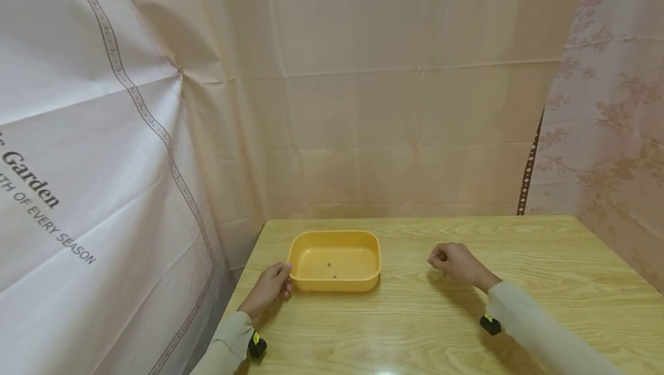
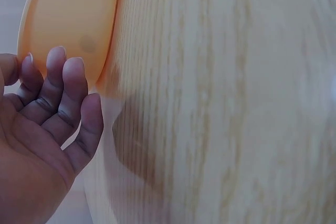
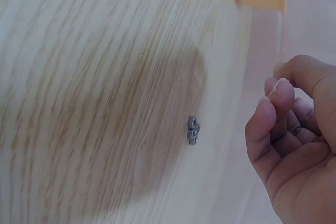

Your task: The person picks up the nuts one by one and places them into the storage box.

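Observation:
A yellow plastic tray point(image 1: 334, 284) lies on the wooden table, with two small grey nuts point(image 1: 329, 264) on its floor. At the tray's left end my left hand point(image 1: 270, 287) pinches the rim, the thumb at the top edge and fingers against the outer wall point(image 2: 68, 19). Right of the tray, my right hand point(image 1: 456, 262) is held above the table, thumb and fingertips drawn together. Below it a small cluster of several metal hex nuts point(image 3: 192, 130) sits on the wood. I cannot tell whether a nut is between the right fingertips.
The light wood-grain table point(image 1: 415, 329) ends at a back edge close behind the tray. Beige cloth point(image 1: 394, 104) hangs behind it, white printed cloth point(image 1: 104, 162) on the left, floral cloth point(image 1: 612, 133) on the right. Both wrists carry small black devices point(image 1: 490, 324).

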`<state>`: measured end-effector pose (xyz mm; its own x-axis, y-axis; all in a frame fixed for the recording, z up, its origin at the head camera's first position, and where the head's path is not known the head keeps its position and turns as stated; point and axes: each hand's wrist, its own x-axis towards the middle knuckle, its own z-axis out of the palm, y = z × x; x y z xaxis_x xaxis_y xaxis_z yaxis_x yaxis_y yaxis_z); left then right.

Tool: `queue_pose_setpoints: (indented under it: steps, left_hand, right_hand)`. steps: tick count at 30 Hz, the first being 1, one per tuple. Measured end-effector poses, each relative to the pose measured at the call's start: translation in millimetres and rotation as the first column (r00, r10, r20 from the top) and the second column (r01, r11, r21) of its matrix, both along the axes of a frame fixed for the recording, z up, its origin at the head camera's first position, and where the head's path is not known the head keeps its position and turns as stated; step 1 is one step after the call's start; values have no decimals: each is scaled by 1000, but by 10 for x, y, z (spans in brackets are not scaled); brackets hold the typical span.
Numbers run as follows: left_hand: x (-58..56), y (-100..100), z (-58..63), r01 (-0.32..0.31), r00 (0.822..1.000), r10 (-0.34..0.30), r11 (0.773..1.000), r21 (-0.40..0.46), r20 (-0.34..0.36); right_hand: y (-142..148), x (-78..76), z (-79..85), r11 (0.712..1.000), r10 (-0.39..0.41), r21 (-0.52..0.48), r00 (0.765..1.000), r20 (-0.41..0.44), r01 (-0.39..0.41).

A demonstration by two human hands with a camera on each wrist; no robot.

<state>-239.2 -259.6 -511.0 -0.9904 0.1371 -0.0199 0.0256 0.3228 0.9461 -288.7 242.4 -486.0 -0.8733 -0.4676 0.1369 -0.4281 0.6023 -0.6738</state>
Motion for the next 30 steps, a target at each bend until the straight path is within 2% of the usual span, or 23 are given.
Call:
queue_pose_setpoints:
  steps: [4, 20, 30]
  left_hand:
    - [7, 4, 8, -9, 1000, 9, 1000, 12, 7]
    - [37, 42, 24, -38, 999, 38, 999, 16, 9]
    - [5, 39, 12, -35, 999, 35, 999, 12, 5]
  right_hand:
    - [-53, 6, 25, 1000, 11, -9, 1000, 7, -11]
    - [-255, -9, 84, 1000, 25, 3, 998, -57, -25]
    - [-364, 27, 156, 999, 46, -12, 999, -16, -46]
